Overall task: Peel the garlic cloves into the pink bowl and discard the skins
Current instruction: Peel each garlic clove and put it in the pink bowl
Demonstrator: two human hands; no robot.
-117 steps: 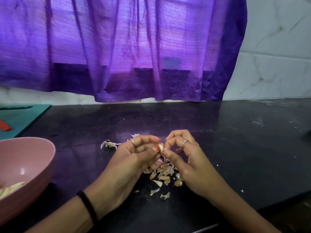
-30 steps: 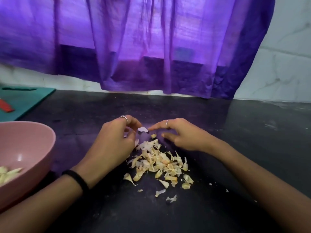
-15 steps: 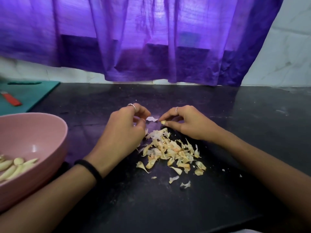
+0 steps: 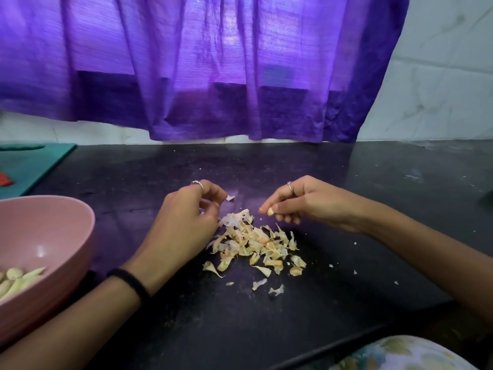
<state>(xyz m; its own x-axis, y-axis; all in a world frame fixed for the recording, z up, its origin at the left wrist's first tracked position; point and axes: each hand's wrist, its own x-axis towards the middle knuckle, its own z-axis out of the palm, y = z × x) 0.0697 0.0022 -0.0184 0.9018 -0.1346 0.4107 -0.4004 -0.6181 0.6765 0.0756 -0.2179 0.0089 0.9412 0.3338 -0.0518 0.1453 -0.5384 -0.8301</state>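
One pink bowl – several peeled cloves inside, too bunched to count; one clove in the right hand; two hands, two rings; one heap of skins – dozens, uncountable

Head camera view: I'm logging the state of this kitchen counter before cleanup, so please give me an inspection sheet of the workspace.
Surface: black counter, with pale flecks scattered on it.
Job's things: pink bowl at left holding peeled cloves; pile of garlic skins between the hands; small garlic clove.
Clutter: loose skin scraps near the pile.
Hands: left hand curled beside the pile, whether it holds anything is unclear; right hand pinches the garlic clove.
Cables: nothing seen.
Surroundings: purple curtain, white tiled wall, green board at far left.
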